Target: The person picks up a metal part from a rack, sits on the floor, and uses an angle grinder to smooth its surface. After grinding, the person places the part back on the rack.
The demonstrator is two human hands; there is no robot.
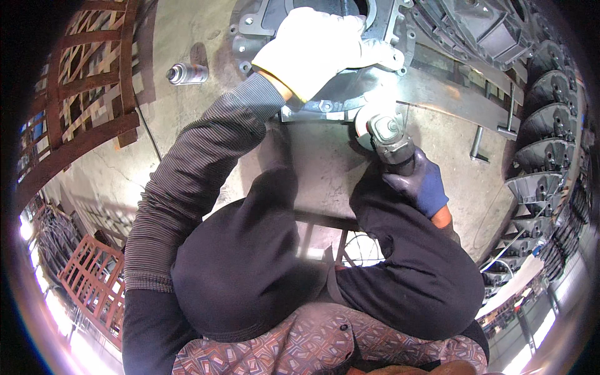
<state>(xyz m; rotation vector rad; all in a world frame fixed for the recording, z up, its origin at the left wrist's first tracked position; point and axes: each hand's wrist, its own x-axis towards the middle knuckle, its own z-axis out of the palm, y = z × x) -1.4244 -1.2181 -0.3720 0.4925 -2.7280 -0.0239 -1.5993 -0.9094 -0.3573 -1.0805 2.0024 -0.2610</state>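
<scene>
A grey metal casting point(325, 105) with a bolt-holed flange and a large round opening lies in front of me at the top. My left hand point(312, 50), in a bright white glove with a yellow cuff, presses down on it. Its thumb stretches right along the flange; the other fingers look curled over the metal, partly lost in glare. My right hand point(415, 181), in a blue glove with a dark palm, is closed around an angle grinder point(390, 137). The grinder's disc point(364, 128) is at the casting's near right edge, where strong light hides whether they touch.
A spray can point(187, 74) lies on the floor to the left, near a rusty metal rack point(94, 81). On the right are a metal bar with a T-shaped handle point(480, 145), another large casting point(487, 31) and a row of stacked castings point(544, 119).
</scene>
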